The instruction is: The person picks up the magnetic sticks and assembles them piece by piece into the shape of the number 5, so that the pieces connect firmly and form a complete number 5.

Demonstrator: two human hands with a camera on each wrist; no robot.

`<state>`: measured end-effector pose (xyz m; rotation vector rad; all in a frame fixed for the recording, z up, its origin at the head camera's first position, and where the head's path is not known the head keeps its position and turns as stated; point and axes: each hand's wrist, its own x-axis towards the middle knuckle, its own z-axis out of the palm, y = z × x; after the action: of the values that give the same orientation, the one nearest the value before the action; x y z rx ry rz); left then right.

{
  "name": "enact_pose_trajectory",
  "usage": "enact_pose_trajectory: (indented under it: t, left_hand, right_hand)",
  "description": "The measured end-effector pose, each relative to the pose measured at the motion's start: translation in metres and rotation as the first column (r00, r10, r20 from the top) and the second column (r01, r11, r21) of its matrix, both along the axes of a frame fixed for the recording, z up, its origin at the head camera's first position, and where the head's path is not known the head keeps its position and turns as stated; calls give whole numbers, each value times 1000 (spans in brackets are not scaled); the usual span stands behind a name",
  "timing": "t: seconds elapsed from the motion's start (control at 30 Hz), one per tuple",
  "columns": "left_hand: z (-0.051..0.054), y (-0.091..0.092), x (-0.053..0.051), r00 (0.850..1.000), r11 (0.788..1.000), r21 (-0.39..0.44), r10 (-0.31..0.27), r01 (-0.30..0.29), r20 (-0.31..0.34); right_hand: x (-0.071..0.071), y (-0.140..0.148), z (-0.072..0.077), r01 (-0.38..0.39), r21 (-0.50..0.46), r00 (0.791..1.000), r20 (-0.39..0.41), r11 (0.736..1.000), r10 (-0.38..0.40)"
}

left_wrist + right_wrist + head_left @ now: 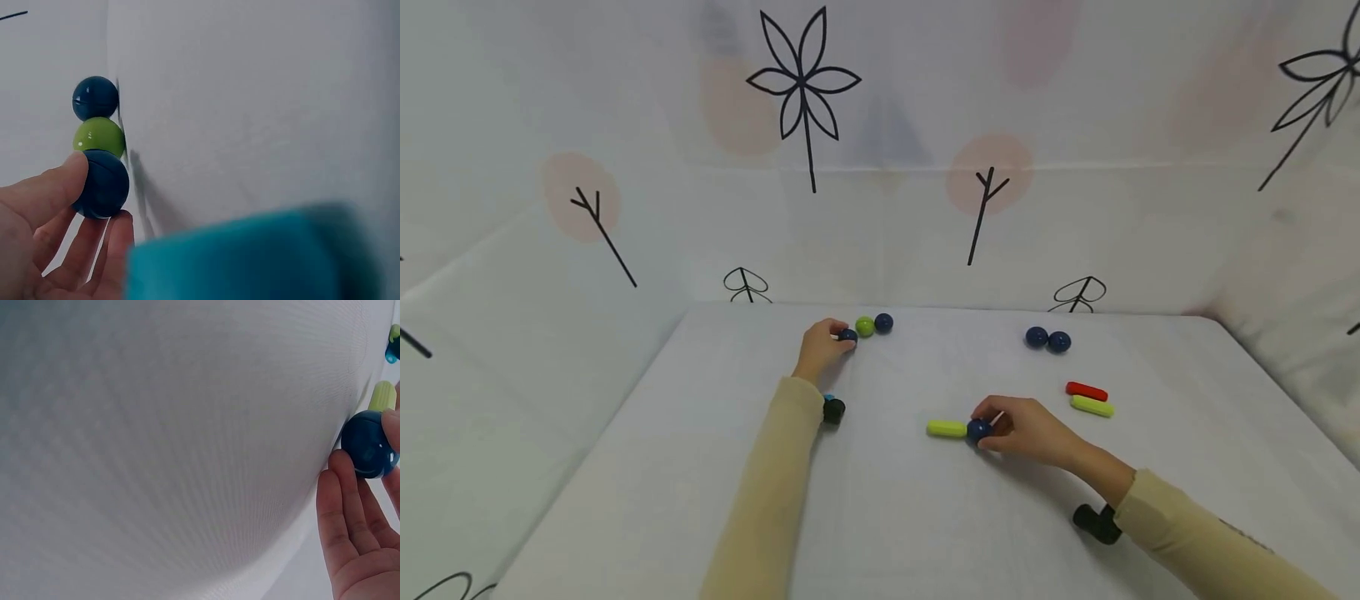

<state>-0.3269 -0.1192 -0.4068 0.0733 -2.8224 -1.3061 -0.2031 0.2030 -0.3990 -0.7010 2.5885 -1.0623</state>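
Observation:
At the back left of the table, my left hand (822,348) pinches a dark blue ball (847,336) between thumb and fingers. That ball touches a green ball (865,326), and a second dark blue ball (883,322) sits against the green one's other side. The left wrist view has the held ball (103,184) in front of the green ball (100,136). Nearer the middle, my right hand (1028,429) grips another dark blue ball (979,430) at the right end of a yellow-green stick (947,428). In the right wrist view, thumb and fingers hold this ball (369,444).
Two dark blue balls (1048,339) lie together at the back right. Closer in, a red stick (1086,391) lies beside a yellow-green stick (1092,406). The white cloth (880,517) covers the table, and a patterned curtain (880,225) hangs behind it.

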Motion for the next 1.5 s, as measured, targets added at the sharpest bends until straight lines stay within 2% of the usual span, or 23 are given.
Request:
enact_pose_trajectory:
  t: [0.23,0.4,0.7,0.9,1.13,1.2,1.4,1.5]
  left_hand:
    - [-1,3,5,994,995,29,-101,100,44]
    - [1,8,15,983,986,29,-168,166,70]
    - [2,25,32,949,950,45,-312,310,52]
    - [0,32,44,926,930,80,-366,360,88]
    - [4,37,58,908,918,88,-396,387,137]
    - [5,39,62,898,911,92,-412,402,152]
    - [2,43,70,854,873,117,-488,474,183]
    - [1,45,73,837,859,114,-512,499,195]
  right_hand:
    - [1,1,0,1,0,1000,-5,1000,-1]
    - [1,1,-1,-8,-17,1000,5,1000,8]
    - [1,1,1,-3,-13,1000,-4,1000,3]
    - [1,0,1,0,-12,1000,2,1000,0]
    - [-1,1,2,-12,-9,1000,-4,1000,12]
    - [-1,0,2,-14,-11,1000,-5,1000,14]
    - [0,0,1,-1,-6,1000,8,1000,1]
    - [0,-1,1,3,-7,1000,15,1000,-3]
